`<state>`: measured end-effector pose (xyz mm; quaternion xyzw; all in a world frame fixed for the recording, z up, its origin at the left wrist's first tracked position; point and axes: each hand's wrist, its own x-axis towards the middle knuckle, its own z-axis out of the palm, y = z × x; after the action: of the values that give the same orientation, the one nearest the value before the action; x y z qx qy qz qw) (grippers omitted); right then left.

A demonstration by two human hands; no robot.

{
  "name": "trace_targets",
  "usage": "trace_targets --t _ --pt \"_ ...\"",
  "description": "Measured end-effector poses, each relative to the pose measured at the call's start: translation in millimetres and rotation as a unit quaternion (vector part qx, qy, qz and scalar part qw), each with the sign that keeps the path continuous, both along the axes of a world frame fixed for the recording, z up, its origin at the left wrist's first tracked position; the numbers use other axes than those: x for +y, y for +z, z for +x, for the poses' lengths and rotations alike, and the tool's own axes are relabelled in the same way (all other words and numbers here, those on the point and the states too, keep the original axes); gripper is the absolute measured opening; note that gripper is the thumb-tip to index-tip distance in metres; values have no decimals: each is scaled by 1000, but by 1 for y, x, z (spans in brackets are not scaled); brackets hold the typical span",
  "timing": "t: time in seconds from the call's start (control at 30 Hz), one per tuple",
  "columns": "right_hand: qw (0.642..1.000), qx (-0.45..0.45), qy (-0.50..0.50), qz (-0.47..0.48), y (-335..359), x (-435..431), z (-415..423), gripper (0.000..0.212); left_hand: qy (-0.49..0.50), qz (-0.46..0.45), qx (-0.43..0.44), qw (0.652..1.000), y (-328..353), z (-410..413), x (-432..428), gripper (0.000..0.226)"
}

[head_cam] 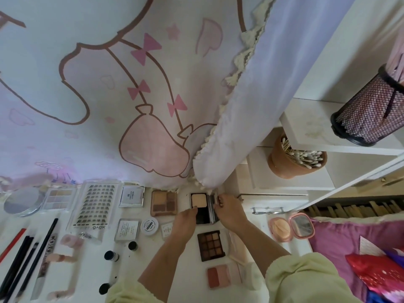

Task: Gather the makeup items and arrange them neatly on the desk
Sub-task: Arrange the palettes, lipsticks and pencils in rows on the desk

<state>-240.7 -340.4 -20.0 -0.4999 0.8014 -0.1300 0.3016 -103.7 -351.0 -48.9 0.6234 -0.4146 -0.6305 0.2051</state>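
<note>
A black powder compact (199,203) with a pale pan lies open at the back of the white desk (251,217), under the curtain's hem. My left hand (188,217) presses on its front edge. My right hand (227,209) grips its raised mirrored lid at the right side. Along the back row to the left lie a brown eyeshadow quad (164,203), a silver compact (131,196), a lash tray (96,206), a pale palette (58,199) and a round mirror (21,202). A dark multi-pan palette (211,245) and a blush duo (218,276) lie near me.
Pencils and brushes (21,252) line the left. Small jars (149,226) and bottles sit mid-desk. A pink open compact (291,227) and a lash curler (266,209) lie right. Shelves hold a cotton-swab cup (293,160) and a mesh holder (369,110). A printed curtain (131,95) hangs behind.
</note>
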Motion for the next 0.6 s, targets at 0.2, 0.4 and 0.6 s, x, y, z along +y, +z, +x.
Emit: trace_targets --t 0.2,0.4,0.6 --pt "988 60 73 -122 15 2 14 12 49 -122 -37 991 20 13 11 26" --pt "989 17 132 -67 -5 6 45 20 101 -127 -102 982 7 36 50 26" --pt "974 -12 222 35 -37 14 67 48 140 -74 -144 977 -16 56 69 38"
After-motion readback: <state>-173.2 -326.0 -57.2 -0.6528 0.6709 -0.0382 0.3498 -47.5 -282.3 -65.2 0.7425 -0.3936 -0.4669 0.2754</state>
